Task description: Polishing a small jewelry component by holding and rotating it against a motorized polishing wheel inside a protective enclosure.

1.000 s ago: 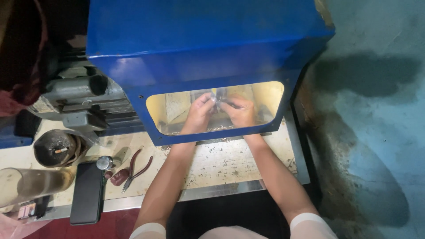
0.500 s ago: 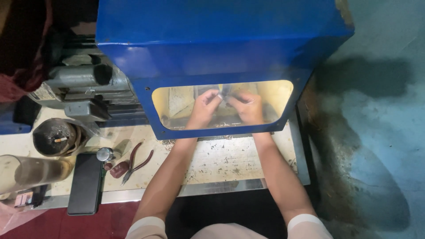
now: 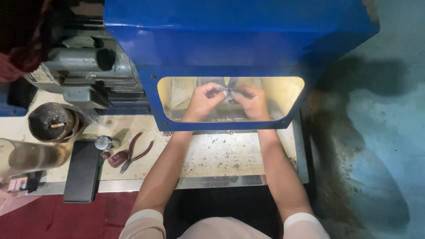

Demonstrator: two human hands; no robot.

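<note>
Behind the blue guard's window [image 3: 283, 95], our left hand [image 3: 203, 99] and right hand [image 3: 252, 102] pinch one small metal piece [image 3: 227, 90] between them; pliers [image 3: 133, 152] lie left of our left forearm.

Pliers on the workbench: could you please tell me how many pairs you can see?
1. The red-handled pliers lie on the bench left of the left forearm, beside the black phone. More could be hidden inside the blue hood.
</note>
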